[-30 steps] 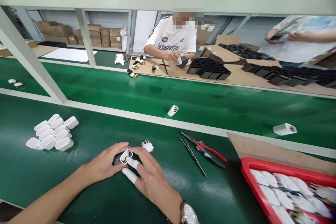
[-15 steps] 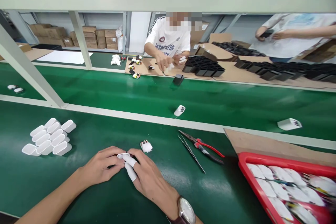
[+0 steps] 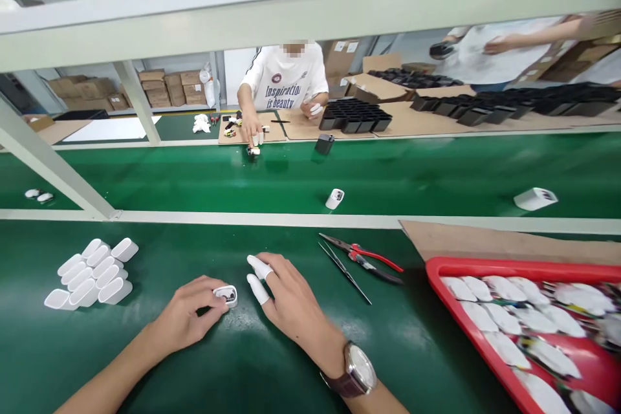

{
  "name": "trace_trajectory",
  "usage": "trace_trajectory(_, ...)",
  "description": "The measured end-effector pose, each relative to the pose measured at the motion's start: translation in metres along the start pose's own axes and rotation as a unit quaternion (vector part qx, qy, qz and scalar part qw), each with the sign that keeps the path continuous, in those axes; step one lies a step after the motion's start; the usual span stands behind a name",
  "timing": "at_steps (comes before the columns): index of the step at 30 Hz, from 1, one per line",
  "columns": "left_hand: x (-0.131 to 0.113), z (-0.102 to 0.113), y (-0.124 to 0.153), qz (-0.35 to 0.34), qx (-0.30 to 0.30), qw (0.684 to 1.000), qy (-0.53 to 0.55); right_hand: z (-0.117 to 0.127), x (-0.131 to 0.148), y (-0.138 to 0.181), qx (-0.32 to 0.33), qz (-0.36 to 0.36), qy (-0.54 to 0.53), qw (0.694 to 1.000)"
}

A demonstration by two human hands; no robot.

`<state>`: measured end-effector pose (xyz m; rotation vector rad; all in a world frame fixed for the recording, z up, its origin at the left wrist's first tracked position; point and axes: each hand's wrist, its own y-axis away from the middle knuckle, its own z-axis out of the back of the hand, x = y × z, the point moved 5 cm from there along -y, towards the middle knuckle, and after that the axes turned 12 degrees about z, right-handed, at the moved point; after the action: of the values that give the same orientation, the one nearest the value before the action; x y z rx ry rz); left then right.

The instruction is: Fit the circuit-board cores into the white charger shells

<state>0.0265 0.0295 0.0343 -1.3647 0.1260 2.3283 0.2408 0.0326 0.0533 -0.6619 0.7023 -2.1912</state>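
Note:
My left hand is closed on a small white oval plastic housing, pinched between thumb and fingers just above the green table. The housing's open end faces up, and dark and metal parts show inside it. To its right, my right hand is open, palm down, with white finger cots on two digits and a watch on the wrist. Its fingertips are apart from the housing. What lies under that palm is hidden. Left of my hands, several white oval housings stand grouped with their openings up.
Tweezers and red-and-black pliers lie right of my hands. A red tray holds several white-wrapped modules. Beyond the pale rail are white housings and a black housing. A co-worker's hand touches a small module across the green belt.
My right hand has let go of the white housing and moved right; my left keeps it. The wrapped module beyond my hands is out of sight. A co-worker's hand has moved left. The view has tilted.

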Motion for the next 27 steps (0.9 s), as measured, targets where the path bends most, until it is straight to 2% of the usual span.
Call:
trace_trajectory(1, 0.006, 0.004, -0.004, 0.064, -0.016, 0.996, 0.063, 0.0, -0.004, 0.0, 0.012, -0.004, 0.025, 1.0)
trace_trajectory(3, 0.02, 0.012, -0.012, 0.195, -0.05, 0.962, 0.183, 0.0, -0.012, 0.002, 0.043, -0.022, 0.068, 0.997)
trace_trajectory(5, 0.03, 0.024, -0.027, 0.264, -0.076, 0.94, 0.202, -0.001, -0.017, 0.005, 0.071, -0.045, 0.095, 0.992)
trace_trajectory(10, 0.037, 0.081, -0.102, 0.231, -0.159, 0.96, -0.007, -0.012, -0.024, 0.014, 0.109, -0.058, 0.132, 0.983)
trace_trajectory(13, 0.046, 0.123, -0.146, 0.231, -0.218, 0.943, -0.102, -0.02, -0.029, 0.018, 0.101, -0.057, 0.155, 0.981)
trace_trajectory(16, 0.056, 0.153, -0.167, 0.259, -0.231, 0.921, -0.175, -0.023, -0.032, 0.02, 0.088, -0.049, 0.154, 0.983)
trace_trajectory(18, 0.061, 0.165, -0.165, 0.27, -0.217, 0.915, -0.209, -0.022, -0.033, 0.02, 0.087, -0.042, 0.146, 0.985)
trace_trajectory(21, 0.061, 0.185, -0.143, 0.27, -0.193, 0.91, -0.249, -0.021, -0.033, 0.021, 0.077, -0.025, 0.13, 0.988)
trace_trajectory(25, 0.053, 0.222, -0.086, 0.288, -0.152, 0.896, -0.303, -0.029, -0.037, 0.026, 0.074, 0.0, 0.138, 0.988)
trace_trajectory(27, 0.05, 0.233, -0.055, 0.31, -0.119, 0.884, -0.329, -0.035, -0.038, 0.028, 0.079, 0.012, 0.141, 0.987)
